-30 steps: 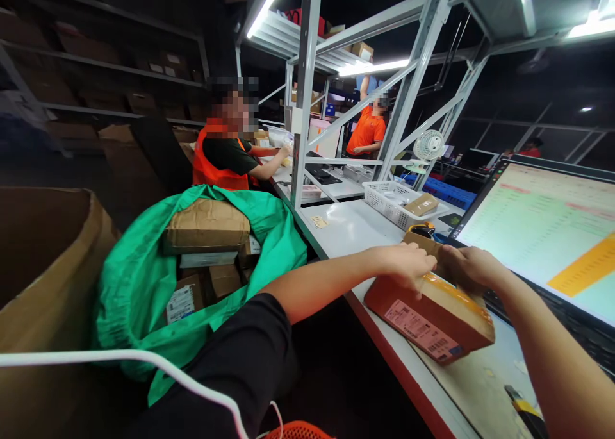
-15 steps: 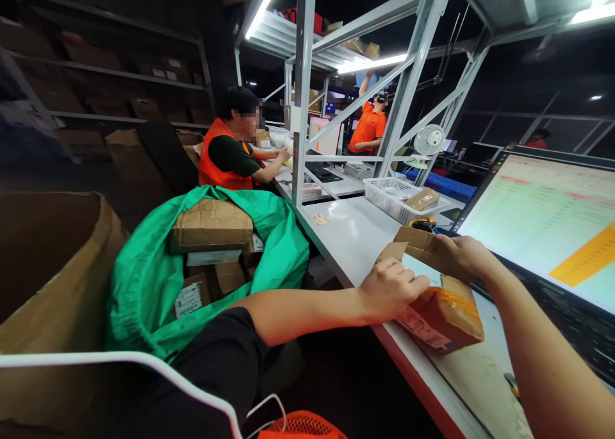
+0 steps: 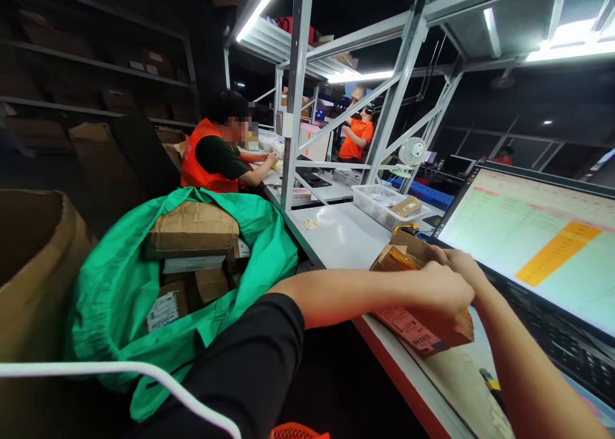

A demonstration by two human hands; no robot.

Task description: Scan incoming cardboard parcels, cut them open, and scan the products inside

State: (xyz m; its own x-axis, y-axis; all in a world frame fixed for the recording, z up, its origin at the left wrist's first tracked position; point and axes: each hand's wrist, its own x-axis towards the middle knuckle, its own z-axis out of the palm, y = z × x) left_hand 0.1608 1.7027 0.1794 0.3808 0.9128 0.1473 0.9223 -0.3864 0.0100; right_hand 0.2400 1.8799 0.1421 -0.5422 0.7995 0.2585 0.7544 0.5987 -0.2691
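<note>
A cardboard box (image 3: 408, 327) with a shipping label on its near side and orange-brown tape on top sits on the desk edge, its top flaps partly raised. My left hand (image 3: 446, 288) is closed at the box's right end, fingers mostly hidden behind its own back. Just beyond it, my right hand (image 3: 459, 263) grips the box's far right side, close against the left. The contents are hidden by my hands. A yellow-and-black utility knife (image 3: 492, 384) lies near my right forearm.
Left of the desk stands a green sack (image 3: 108, 304) of parcels, beside a large carton (image 3: 38, 259). A monitor (image 3: 542, 234) and keyboard (image 3: 576, 349) are at right. A white basket (image 3: 377, 205) stands behind the box. A co-worker (image 3: 211, 150) sits across; another person (image 3: 356, 138) stands farther back.
My left hand has moved right, from the box's left flap to its right end beside my right hand. The box's taped top has shifted left. The view has turned slightly right.
</note>
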